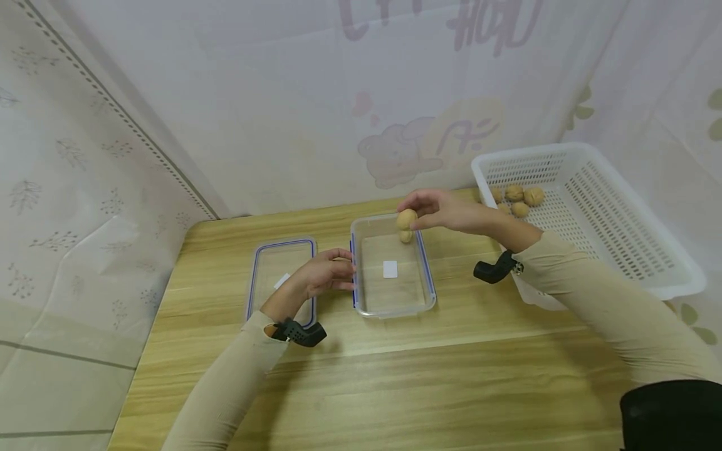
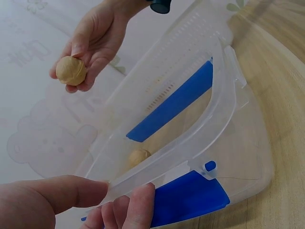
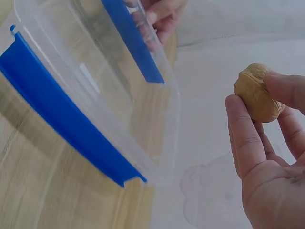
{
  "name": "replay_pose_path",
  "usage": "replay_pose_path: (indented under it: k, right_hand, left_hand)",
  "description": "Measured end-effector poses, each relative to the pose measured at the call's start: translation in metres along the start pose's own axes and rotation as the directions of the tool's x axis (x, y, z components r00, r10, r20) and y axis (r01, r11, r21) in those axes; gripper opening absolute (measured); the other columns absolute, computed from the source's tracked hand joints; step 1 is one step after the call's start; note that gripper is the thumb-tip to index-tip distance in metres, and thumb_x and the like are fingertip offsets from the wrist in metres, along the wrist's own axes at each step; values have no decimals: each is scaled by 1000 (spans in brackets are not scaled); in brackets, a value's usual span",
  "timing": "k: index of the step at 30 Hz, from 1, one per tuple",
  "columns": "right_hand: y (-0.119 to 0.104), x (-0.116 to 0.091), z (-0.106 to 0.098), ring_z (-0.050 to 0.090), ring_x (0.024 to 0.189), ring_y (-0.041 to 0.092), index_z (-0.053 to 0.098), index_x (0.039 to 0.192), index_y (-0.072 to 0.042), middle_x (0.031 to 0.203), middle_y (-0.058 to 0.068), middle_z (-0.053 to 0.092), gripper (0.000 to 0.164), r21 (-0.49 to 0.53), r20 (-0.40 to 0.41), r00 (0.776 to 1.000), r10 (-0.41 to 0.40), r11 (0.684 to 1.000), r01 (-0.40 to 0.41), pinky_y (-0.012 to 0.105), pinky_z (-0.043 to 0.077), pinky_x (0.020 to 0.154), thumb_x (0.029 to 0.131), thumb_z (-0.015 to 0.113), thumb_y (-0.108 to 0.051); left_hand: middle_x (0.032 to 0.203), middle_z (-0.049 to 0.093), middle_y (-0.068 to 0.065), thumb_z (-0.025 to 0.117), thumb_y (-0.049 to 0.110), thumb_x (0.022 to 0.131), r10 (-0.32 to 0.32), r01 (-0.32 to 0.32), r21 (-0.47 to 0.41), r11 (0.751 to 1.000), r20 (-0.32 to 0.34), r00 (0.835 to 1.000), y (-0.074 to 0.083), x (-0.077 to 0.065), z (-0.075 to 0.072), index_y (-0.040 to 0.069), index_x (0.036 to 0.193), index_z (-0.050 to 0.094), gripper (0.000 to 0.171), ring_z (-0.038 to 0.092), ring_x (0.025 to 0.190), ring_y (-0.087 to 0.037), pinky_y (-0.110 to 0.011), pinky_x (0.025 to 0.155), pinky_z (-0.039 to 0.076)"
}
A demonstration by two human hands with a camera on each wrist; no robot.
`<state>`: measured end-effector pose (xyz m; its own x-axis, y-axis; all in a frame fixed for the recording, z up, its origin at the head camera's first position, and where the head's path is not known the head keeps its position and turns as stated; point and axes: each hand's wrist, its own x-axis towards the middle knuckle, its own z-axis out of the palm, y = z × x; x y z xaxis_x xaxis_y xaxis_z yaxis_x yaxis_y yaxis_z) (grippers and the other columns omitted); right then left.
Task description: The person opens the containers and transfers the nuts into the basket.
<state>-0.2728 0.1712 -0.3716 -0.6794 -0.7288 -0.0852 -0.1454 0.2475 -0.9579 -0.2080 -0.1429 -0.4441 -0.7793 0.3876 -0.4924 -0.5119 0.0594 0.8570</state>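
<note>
In the head view, my right hand (image 1: 445, 212) pinches a walnut (image 1: 407, 219) above the far right corner of a clear plastic box (image 1: 393, 308) with blue side latches. The right wrist view shows this walnut (image 3: 258, 93) between thumb and fingers. Another walnut (image 2: 139, 157) lies inside the box near its far end. At the box's left side, my left hand (image 1: 327, 273) holds the edge by the latch (image 2: 193, 198), thumb near the rim and fingers against the latch.
A clear lid (image 1: 257, 275) with a blue seal lies left of the box, partly under my left hand and wrist. At the right stands a white perforated basket (image 1: 637, 213) with several walnuts (image 1: 533, 196) in its far left corner. A patterned curtain (image 1: 271, 125) hangs behind the wooden table (image 1: 395, 388).
</note>
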Motion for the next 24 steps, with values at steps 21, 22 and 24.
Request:
replay_pose_path:
  k: [21, 22, 24]
  right_hand:
    - [-2, -43, -42, 61, 109, 21, 56, 130, 2, 113, 5, 66, 35, 76, -153, 988, 28, 997, -17, 27, 57, 92, 97, 67, 1]
    - [-1, -45, -44, 61, 109, 21, 55, 131, 2, 113, 4, 66, 36, 79, -152, 988, 27, 997, -15, 27, 57, 92, 97, 66, 1]
    - [0, -51, -50, 61, 109, 20, 53, 131, 3, 113, 4, 66, 36, 75, -154, 988, 27, 997, -15, 27, 57, 94, 98, 65, 1]
  left_hand:
    - [91, 53, -7, 52, -6, 98, -2, 2, -3, 1000, 0, 1000, 0, 1, -1, -8, 136, 37, 42, 56, 80, -14, -28, 76, 65]
    - [91, 53, -7, 53, -5, 98, -1, 1, -2, 1000, 2, 1000, 0, 1, -1, -8, 137, 37, 42, 56, 80, -14, -28, 76, 65]
    - [92, 53, -6, 53, -5, 98, 0, 0, 0, 1000, 6, 1000, 0, 1, 0, -9, 137, 37, 42, 56, 81, -14, -28, 77, 65]
